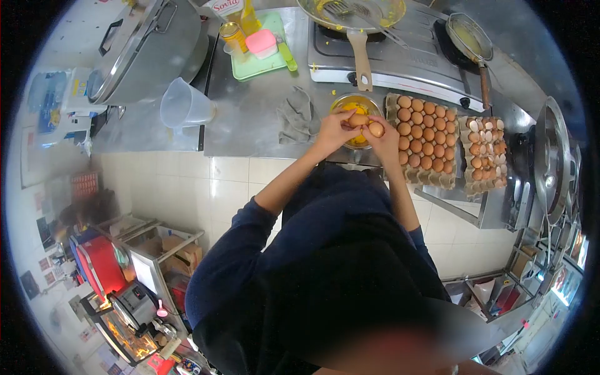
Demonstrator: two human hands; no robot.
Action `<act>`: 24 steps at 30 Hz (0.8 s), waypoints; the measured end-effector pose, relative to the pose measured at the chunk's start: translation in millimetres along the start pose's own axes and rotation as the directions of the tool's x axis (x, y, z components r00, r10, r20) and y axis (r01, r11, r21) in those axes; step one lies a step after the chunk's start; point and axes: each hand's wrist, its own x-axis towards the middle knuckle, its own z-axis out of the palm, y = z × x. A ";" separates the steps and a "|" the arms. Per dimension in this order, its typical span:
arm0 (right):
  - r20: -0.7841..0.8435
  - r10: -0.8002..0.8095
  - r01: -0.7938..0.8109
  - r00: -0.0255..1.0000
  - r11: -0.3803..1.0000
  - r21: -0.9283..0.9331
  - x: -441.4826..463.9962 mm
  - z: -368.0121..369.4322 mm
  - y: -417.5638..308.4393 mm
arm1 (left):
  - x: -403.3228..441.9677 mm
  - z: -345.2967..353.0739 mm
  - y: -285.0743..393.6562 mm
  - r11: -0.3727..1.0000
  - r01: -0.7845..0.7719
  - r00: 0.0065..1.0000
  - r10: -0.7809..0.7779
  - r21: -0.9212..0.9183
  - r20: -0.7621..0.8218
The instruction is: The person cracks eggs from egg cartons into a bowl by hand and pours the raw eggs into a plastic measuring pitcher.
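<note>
Over a metal bowl (340, 100) holding yellow egg yolks, my two hands are close together. My left hand (335, 130) has its fingers closed around a brown egg (358, 120). My right hand (385, 139) grips another brown egg (376, 129), and its fingertips reach toward the first one. Whether either shell is cracked is too small to tell. Right of the bowl lies a cardboard tray of whole brown eggs (427, 132). Beside it, a second tray holds stacked empty eggshells (485, 150).
A gas stove (400, 62) stands behind, bearing a frying pan (359, 53) with its handle toward me and a strainer (469, 36). A grey cloth (296, 117), a plastic jug (184, 105), a green cutting board (253, 70) and a large pot (156, 59) are leftward.
</note>
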 end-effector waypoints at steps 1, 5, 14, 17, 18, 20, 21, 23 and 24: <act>0.005 0.029 -0.028 1.000 0.999 -0.014 -0.2 1.6 0.8 | 0.5 -0.7 -0.2 1.000 -0.001 1.000 0.001 0.000 0.005; 0.001 0.051 -0.051 0.999 0.998 -0.042 0.5 0.2 0.5 | 2.1 -7.0 6.6 0.982 -0.094 0.995 0.095 0.164 -0.002; -0.065 -0.200 0.199 0.978 0.980 -0.021 2.6 -3.4 17.3 | 14.7 -6.7 -10.5 0.801 -0.442 0.894 0.433 0.404 0.118; 0.185 0.337 -0.367 0.923 0.633 0.682 -3.9 -10.4 23.7 | 11.6 -7.5 -1.1 0.758 -0.450 0.888 0.436 0.473 0.145; 0.180 0.364 -0.379 0.914 0.606 0.699 -4.2 -11.7 17.9 | 11.4 -7.2 2.1 0.724 -0.448 0.887 0.435 0.525 0.158; 0.169 0.394 -0.385 0.904 0.574 0.722 -4.4 -19.8 8.5 | 14.0 -6.6 1.9 0.642 -0.498 0.858 0.461 0.583 0.227; 0.176 0.414 -0.403 0.893 0.560 0.724 -5.1 -25.5 6.1 | 14.9 -6.1 2.9 0.555 -0.542 0.828 0.480 0.632 0.289; 0.179 0.438 -0.417 0.881 0.542 0.730 -6.0 -36.6 6.6 | 15.9 -5.3 5.3 0.528 -0.545 0.827 0.468 0.652 0.312; 0.189 0.439 -0.423 0.878 0.531 0.734 -6.6 -42.3 8.1 | 16.2 -4.8 6.4 0.503 -0.542 0.828 0.456 0.673 0.326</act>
